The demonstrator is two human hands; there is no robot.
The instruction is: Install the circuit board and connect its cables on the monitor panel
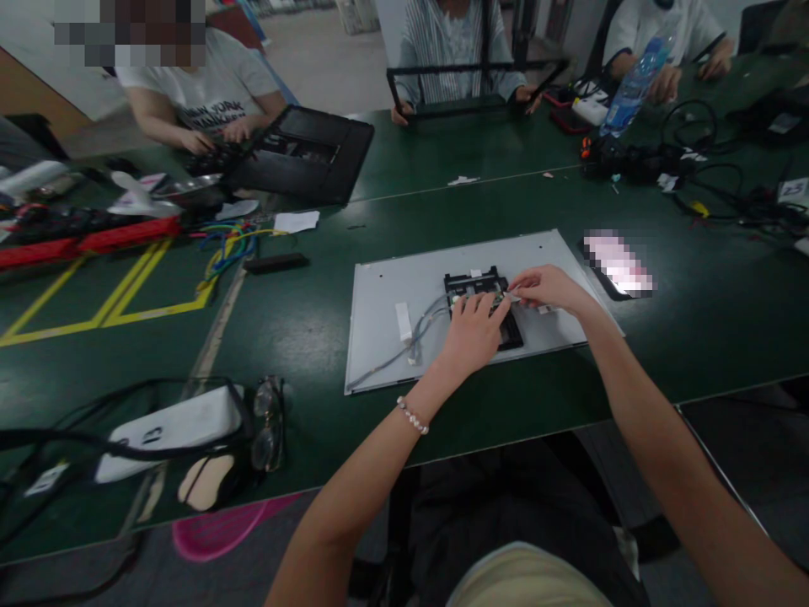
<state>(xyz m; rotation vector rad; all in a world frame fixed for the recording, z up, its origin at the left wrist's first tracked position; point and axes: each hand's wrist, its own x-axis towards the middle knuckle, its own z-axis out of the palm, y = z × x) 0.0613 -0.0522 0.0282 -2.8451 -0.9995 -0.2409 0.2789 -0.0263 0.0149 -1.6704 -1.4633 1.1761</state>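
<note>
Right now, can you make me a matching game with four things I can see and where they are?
1. black plastic bracket
2. beaded bracelet
3. smartphone
4. eyeglasses

A. on the green table, right of the grey panel
B. partly under the left hand
C. on the green table, left of the grey panel
D. around the left wrist

Pairs: 1-B, 2-D, 3-A, 4-C

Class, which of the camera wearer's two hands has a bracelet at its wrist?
The left hand, with a beaded bracelet around its wrist; the right hand shows a bare wrist.
</note>
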